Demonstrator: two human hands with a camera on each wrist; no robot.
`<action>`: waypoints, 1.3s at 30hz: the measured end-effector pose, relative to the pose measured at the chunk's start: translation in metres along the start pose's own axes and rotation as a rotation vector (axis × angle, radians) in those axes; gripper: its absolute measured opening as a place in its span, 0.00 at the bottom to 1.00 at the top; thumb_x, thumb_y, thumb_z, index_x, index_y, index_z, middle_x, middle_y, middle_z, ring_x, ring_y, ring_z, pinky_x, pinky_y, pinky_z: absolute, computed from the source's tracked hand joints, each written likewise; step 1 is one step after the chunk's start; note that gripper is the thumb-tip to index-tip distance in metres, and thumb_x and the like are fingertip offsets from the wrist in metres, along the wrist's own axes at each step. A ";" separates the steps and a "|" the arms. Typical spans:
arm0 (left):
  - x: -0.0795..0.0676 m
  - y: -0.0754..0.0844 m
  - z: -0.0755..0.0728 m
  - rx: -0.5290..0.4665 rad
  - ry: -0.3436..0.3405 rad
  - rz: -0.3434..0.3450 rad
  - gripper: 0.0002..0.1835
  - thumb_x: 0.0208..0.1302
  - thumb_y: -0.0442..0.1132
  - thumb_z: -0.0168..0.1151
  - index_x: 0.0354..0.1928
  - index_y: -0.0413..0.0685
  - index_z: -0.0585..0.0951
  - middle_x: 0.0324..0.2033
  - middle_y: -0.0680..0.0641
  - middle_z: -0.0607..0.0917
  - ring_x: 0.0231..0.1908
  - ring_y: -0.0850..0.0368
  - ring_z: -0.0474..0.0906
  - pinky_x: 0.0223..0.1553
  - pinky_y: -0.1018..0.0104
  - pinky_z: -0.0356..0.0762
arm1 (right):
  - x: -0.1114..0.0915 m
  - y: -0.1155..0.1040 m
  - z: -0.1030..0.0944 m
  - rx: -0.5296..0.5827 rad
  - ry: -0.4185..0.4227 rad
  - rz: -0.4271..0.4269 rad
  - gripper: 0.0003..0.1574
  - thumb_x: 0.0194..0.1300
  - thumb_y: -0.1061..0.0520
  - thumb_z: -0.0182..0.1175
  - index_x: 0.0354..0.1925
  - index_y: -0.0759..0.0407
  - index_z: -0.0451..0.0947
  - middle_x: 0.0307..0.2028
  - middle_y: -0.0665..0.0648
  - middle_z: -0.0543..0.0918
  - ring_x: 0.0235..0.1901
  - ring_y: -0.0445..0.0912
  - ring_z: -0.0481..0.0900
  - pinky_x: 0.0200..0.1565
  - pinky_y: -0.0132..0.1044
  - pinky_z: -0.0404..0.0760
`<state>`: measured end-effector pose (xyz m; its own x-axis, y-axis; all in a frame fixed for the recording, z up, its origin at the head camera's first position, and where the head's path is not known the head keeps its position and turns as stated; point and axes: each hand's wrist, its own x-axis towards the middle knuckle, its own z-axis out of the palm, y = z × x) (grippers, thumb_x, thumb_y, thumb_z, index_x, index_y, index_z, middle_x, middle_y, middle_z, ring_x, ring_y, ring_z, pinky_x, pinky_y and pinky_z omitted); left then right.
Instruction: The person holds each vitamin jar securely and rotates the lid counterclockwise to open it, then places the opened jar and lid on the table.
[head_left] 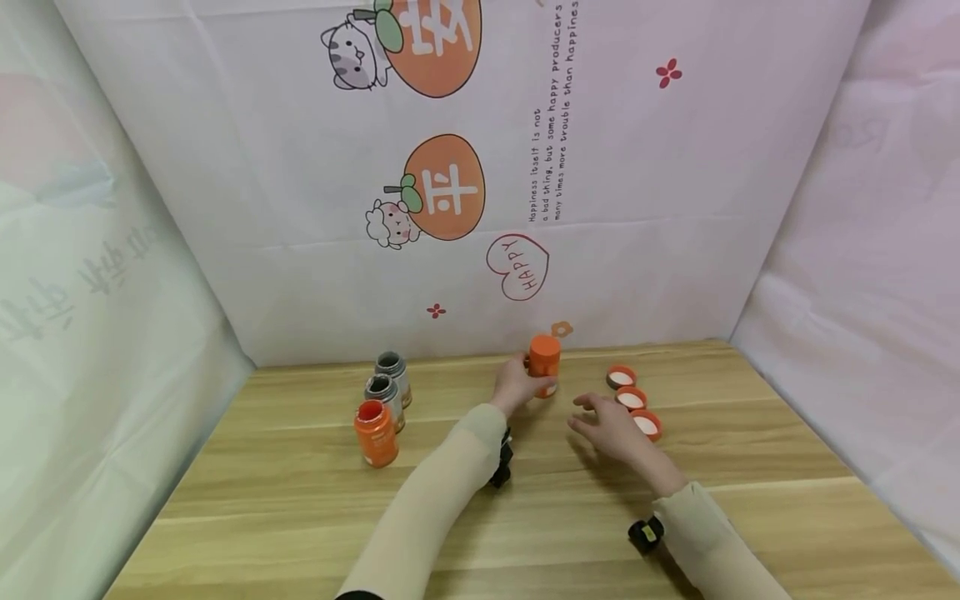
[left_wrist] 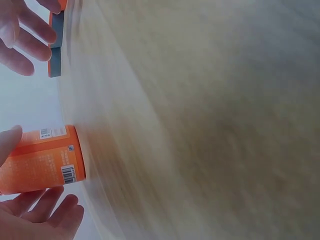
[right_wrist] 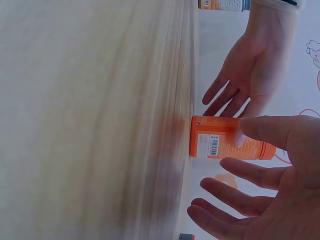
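Note:
Near the back of the wooden table, an orange jar [head_left: 544, 354] stands upright with its orange lid on. My left hand [head_left: 516, 386] holds it from the left side, thumb in front and fingers behind. The left wrist view shows the jar's barcode label [left_wrist: 68, 174] between the thumb and the fingers. To the right of the jar, my right hand [head_left: 611, 427] is held with its fingers spread and nothing in them. In the right wrist view its thumb and fingers overlap the jar's outline [right_wrist: 210, 137].
At the left stand an open orange jar [head_left: 377, 440] and two open grey jars [head_left: 388, 408] in a slanting row. Three orange-rimmed lids [head_left: 621, 378] lie upturned beyond my right hand. A printed white cloth [head_left: 637, 250] hangs right behind the table [head_left: 570, 533].

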<state>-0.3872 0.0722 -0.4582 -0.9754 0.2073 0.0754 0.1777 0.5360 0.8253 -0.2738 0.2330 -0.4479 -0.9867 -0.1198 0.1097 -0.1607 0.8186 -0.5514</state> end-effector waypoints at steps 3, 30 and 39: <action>0.003 0.000 0.002 0.002 0.008 -0.004 0.30 0.50 0.47 0.73 0.55 0.47 0.75 0.51 0.47 0.81 0.51 0.52 0.77 0.55 0.56 0.73 | 0.000 0.000 0.001 -0.007 0.001 0.000 0.30 0.66 0.47 0.57 0.58 0.65 0.71 0.55 0.69 0.76 0.55 0.63 0.73 0.53 0.57 0.73; -0.008 -0.003 0.000 -0.055 0.072 -0.012 0.31 0.48 0.41 0.74 0.56 0.46 0.73 0.51 0.46 0.81 0.51 0.51 0.77 0.55 0.55 0.73 | 0.002 0.002 0.005 -0.004 0.007 -0.018 0.29 0.66 0.48 0.57 0.58 0.66 0.71 0.54 0.70 0.77 0.55 0.63 0.74 0.53 0.57 0.73; -0.019 -0.006 -0.005 -0.063 0.069 -0.031 0.32 0.46 0.38 0.75 0.55 0.47 0.73 0.50 0.47 0.81 0.51 0.50 0.77 0.55 0.55 0.73 | -0.001 -0.001 0.004 0.001 0.011 -0.022 0.30 0.66 0.47 0.57 0.58 0.66 0.72 0.54 0.69 0.77 0.55 0.63 0.74 0.52 0.57 0.73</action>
<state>-0.3699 0.0609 -0.4615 -0.9874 0.1336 0.0854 0.1405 0.4880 0.8615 -0.2733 0.2302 -0.4511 -0.9826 -0.1316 0.1310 -0.1824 0.8154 -0.5495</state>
